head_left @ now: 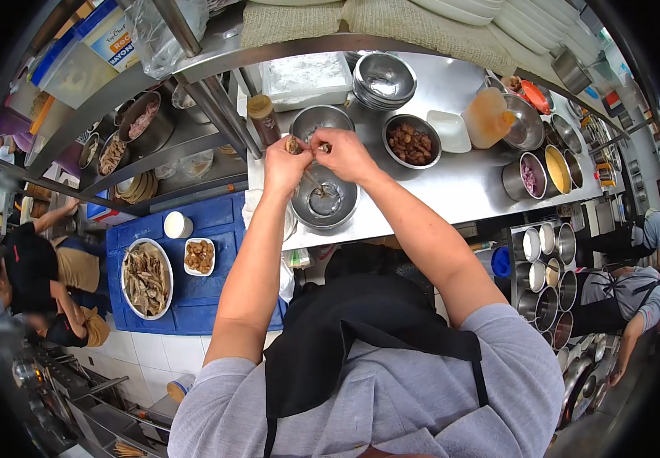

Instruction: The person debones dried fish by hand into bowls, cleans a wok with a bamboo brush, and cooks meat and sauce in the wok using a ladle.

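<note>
The fingers of your left hand (pixel 283 168) are closed on a brown piece (pixel 293 145), which pokes up beside the thumb at the left edge of two steel bowls. The fingers of your right hand (pixel 343 155) are bunched close beside it; whether they grip anything, you cannot tell. Below your hands lies the lower bowl (pixel 345 202); beyond them, the upper bowl (pixel 330 116). Farther out on the steel worktop (pixel 421 191) stand a bottle (pixel 263 120) to the left, a powder tub (pixel 307 79) behind, and a bowl of brown chunks (pixel 412 143) to the right.
</note>
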{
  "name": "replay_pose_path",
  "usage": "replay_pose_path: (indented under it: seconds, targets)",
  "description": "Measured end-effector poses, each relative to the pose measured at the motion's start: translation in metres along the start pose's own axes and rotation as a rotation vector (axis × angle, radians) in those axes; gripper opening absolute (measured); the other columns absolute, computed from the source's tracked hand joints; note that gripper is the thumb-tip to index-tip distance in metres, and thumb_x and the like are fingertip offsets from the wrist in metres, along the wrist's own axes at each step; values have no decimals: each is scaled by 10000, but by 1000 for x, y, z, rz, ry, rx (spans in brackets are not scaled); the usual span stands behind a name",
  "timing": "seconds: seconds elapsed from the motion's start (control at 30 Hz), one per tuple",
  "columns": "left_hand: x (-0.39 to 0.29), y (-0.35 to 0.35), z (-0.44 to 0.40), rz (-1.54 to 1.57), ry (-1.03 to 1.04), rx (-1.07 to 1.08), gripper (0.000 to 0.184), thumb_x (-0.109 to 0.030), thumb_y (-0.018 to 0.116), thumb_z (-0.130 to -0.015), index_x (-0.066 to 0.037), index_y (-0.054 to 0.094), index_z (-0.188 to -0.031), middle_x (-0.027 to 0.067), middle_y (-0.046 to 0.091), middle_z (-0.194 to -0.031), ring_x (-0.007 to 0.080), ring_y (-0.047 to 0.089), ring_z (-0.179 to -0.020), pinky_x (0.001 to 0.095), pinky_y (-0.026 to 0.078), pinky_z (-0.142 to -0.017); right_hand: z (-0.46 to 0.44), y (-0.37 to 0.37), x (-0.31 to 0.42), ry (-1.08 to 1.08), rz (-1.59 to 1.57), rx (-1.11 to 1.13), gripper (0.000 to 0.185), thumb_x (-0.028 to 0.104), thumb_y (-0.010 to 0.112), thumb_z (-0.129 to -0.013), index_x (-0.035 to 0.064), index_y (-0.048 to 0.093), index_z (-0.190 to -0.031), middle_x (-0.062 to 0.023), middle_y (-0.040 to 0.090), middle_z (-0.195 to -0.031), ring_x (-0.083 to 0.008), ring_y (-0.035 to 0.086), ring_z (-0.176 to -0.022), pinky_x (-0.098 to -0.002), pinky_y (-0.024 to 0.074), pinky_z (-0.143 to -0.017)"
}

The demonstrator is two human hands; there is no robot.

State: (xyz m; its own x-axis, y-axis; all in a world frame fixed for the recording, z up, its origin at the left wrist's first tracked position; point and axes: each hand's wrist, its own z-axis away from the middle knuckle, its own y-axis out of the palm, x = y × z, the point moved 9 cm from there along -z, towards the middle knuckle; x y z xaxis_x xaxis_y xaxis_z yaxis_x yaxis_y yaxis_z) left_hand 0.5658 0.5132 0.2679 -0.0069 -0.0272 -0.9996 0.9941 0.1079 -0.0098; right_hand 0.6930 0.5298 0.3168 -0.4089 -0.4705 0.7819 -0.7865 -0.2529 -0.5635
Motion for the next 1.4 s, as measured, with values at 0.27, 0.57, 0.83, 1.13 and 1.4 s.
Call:
replay_pose_path:
  seconds: [0.27, 0.57, 0.83, 1.13, 1.4]
  targets:
    - [-37, -1, -19, 333, 58, -123, 56, 42, 632, -791, 7, 631, -834, 56, 621, -727, 128, 570, -592, 247, 468, -559, -42, -50, -58, 105, -115, -431, 105, 137, 651, -813, 46, 653, -864, -163, 681, -889, -338, 661, -874, -391, 505, -747]
    - [4, 9, -83, 297, -107, -89, 241, 23, 693, -824, 67, 573, -1029, 119, 647, -784, 165, 608, -589, 282, 489, -497, -73, -20, -123, 275, 86, -240, 259, 225, 610, -908, 100, 692, -1119, -170, 700, -1039, -304, 672, -951, -356, 505, -835]
    - [-23, -5, -28, 530, 108, 105, 324, -242, 634, -941, -24, 593, -1178, 31, 602, -978, 132, 575, -870, 297, 480, -712, 2, 25, -46, 328, -804, 136, 144, 138, 572, -972, 19, 643, -1010, -36, 675, -894, -103, 631, -833, -278, 526, -738]
    - [15, -23, -15, 580, 91, -115, 413, -458, 508, -989, -53, 587, -1013, 20, 569, -824, 108, 533, -710, 267, 425, -610, 18, 13, 7, 124, -281, -36, 159, 86, 702, -833, 4, 646, -958, -64, 662, -841, -135, 625, -727, -301, 521, -693]
    - [4, -11, 4, 625, 60, 27, 173, -222, 653, -922, -93, 557, -984, 25, 595, -833, 101, 577, -688, 238, 443, -530, 24, 3, 25, 47, -134, -108, 209, 141, 716, -795, -3, 653, -932, -116, 641, -819, -234, 638, -731, -344, 503, -685]
